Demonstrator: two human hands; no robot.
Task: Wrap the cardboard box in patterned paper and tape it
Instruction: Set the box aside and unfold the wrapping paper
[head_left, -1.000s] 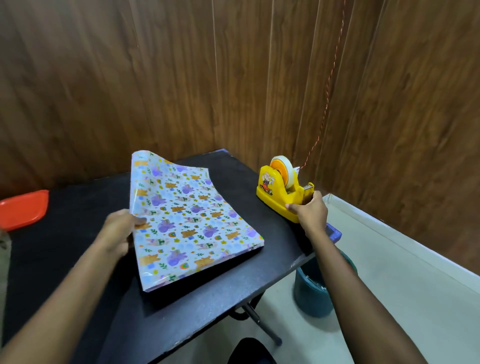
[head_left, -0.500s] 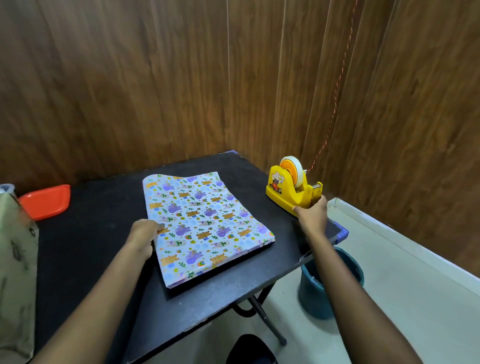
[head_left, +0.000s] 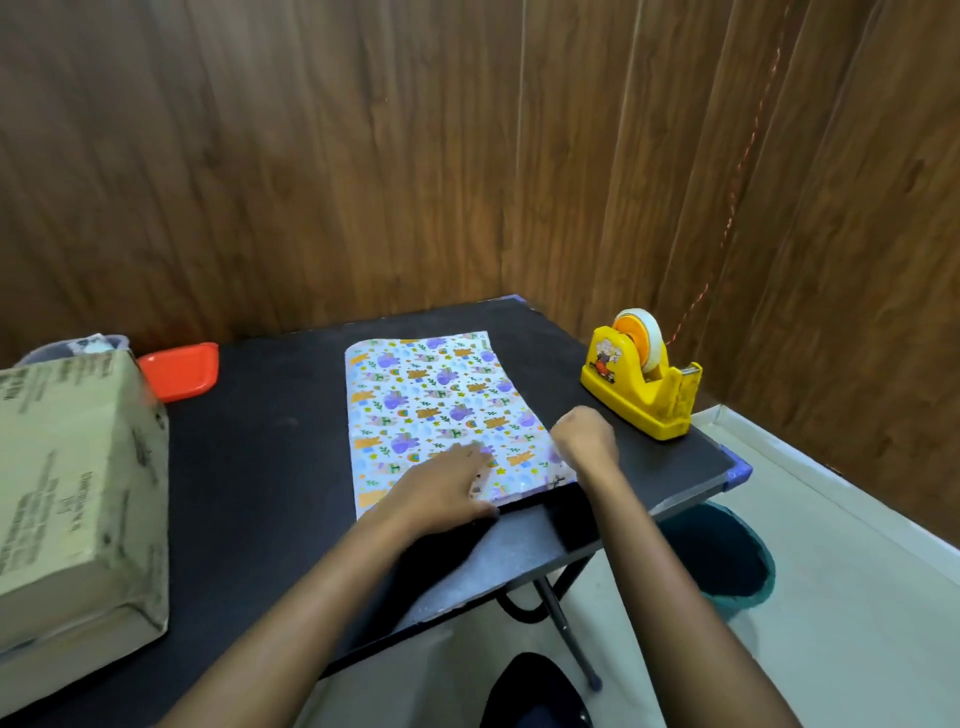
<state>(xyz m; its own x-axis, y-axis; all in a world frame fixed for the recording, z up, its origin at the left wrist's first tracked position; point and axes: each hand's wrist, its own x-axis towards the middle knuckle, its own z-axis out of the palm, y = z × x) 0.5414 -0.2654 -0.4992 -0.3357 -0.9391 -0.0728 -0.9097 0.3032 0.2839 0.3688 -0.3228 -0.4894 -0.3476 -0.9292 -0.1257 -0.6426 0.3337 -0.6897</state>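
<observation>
Wrapping not started yet
The box (head_left: 78, 493) sits bare on the left, apart from the paper (head_left: 431, 400). The left hand (head_left: 447, 483) lies flat on the paper. The right hand (head_left: 584, 439) curls at its edge; I cannot tell if it holds anything. The tape (head_left: 641, 379) waits on the right.

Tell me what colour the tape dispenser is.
The tape dispenser is yellow with an orange reel hub, seen best in the head view.

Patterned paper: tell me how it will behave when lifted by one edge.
The patterned paper looks thin, so it will likely droop when lifted. Its glossy face may slide on the black table. The rounded left fold suggests it could spring open.
</observation>
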